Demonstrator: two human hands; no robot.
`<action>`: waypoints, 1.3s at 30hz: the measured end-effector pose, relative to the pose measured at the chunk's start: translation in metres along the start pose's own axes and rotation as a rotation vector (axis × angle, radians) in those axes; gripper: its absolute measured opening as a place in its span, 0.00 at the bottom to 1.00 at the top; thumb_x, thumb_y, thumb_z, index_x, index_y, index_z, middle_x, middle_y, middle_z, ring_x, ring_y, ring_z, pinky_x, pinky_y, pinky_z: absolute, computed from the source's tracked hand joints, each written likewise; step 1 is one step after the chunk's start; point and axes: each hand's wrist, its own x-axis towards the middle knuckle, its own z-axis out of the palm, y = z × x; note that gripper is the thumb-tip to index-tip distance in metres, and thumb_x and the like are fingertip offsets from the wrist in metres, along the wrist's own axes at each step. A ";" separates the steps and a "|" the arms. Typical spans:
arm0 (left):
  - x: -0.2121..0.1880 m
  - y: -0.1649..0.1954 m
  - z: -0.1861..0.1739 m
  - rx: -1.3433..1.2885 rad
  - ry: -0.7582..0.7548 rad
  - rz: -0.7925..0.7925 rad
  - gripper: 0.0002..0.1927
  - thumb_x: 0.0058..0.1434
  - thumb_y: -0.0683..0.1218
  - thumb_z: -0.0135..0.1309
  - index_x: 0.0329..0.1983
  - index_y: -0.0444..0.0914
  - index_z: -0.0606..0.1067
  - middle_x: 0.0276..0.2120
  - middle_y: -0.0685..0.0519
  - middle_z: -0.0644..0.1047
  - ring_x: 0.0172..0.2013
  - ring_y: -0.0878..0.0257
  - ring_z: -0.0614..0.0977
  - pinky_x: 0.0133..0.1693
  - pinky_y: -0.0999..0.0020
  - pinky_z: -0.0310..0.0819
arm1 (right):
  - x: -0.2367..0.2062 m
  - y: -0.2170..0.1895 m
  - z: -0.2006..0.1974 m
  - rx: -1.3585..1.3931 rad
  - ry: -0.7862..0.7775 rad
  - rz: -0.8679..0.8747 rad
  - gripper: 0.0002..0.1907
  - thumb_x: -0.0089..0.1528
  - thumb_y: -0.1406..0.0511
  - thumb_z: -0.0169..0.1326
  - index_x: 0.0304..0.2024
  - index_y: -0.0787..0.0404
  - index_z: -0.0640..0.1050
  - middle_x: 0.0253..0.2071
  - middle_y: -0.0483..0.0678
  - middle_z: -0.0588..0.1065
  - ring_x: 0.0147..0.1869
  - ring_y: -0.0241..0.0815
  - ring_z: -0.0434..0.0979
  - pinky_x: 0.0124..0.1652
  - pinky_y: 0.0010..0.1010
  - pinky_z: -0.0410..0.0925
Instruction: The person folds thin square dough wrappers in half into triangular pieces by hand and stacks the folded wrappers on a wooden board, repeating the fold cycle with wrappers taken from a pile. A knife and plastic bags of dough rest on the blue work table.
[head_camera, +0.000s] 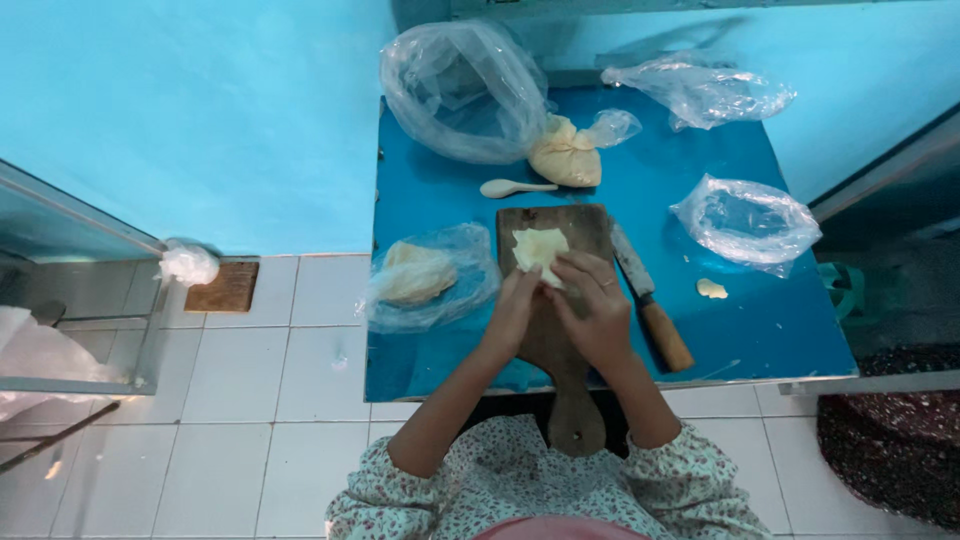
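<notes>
A flat piece of pale dough (538, 248) lies on a dark wooden cutting board (590, 225) on a small blue table (760, 320). My left hand (512, 310) and my right hand (592, 300) meet at the dough's near edge, fingers pinching it. A knife with a wooden handle (650, 310) lies just right of the board. To the left sits a clear bag holding pale dough (420, 275).
A white spoon (512, 187), a tied bag of dough (566, 152), a large puffed plastic bag (462, 90) and two more clear bags (745, 220) (700, 90) sit on the table. A small dough scrap (711, 289) lies right. White tiled floor (290, 370) lies to the left.
</notes>
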 end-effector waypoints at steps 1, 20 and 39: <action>0.000 -0.002 -0.002 -0.091 0.045 -0.079 0.19 0.72 0.55 0.45 0.56 0.39 0.73 0.47 0.53 0.75 0.49 0.64 0.77 0.52 0.66 0.72 | 0.001 -0.003 0.000 -0.003 0.000 -0.030 0.17 0.56 0.70 0.65 0.47 0.61 0.80 0.52 0.52 0.77 0.54 0.59 0.79 0.52 0.42 0.73; -0.006 -0.005 -0.008 0.177 -0.268 0.057 0.22 0.77 0.55 0.41 0.56 0.32 0.72 0.44 0.51 0.78 0.46 0.65 0.78 0.50 0.67 0.72 | -0.029 0.041 -0.004 0.901 -0.173 0.512 0.06 0.57 0.77 0.63 0.35 0.67 0.81 0.42 0.47 0.75 0.47 0.38 0.78 0.46 0.29 0.72; -0.004 0.000 -0.018 -0.167 0.181 0.019 0.16 0.65 0.42 0.49 0.55 0.31 0.73 0.48 0.48 0.78 0.47 0.59 0.81 0.49 0.61 0.76 | -0.032 0.048 -0.002 0.753 0.305 0.775 0.05 0.72 0.67 0.52 0.48 0.63 0.74 0.42 0.49 0.74 0.42 0.36 0.72 0.47 0.33 0.67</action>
